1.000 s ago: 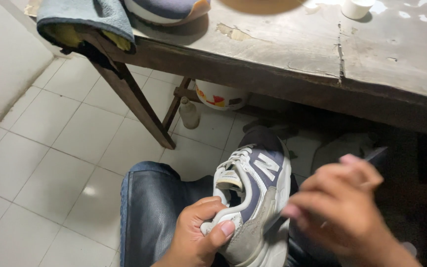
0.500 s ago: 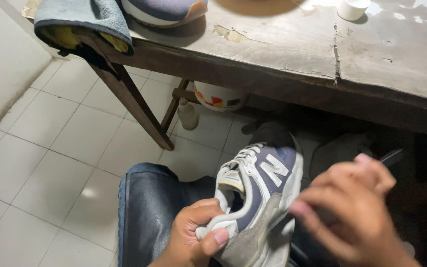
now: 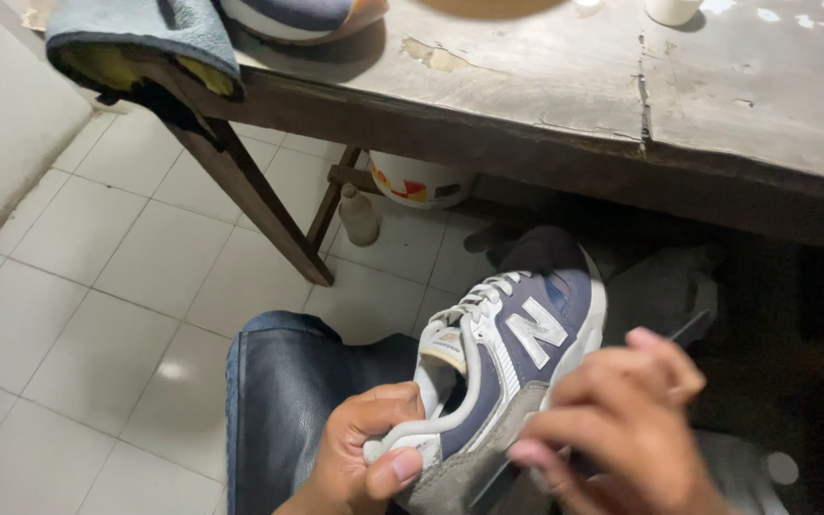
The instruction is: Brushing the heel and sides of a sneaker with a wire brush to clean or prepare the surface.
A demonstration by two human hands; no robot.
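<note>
Navy-and-grey sneaker (image 3: pixel 512 367) held over the person's lap, below the worktop (image 3: pixel 565 86). Left hand (image 3: pixel 360 458) clenched on the heel collar; right hand (image 3: pixel 622 434) pinches a thin dark tool (image 3: pixel 693 327) beside its side panel. Probably light, with a soft upper and stiffer sole: best gripped at the heel.

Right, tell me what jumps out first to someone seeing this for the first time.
A navy, grey and white sneaker held over the lap at bottom centre draws the eye: the left hand grips its heel collar and the right hand works at its side with a thin dark tool. Above runs a worn, cracked wooden table with a blue cloth draped over its left corner. Under it stands a white bucket.
</note>
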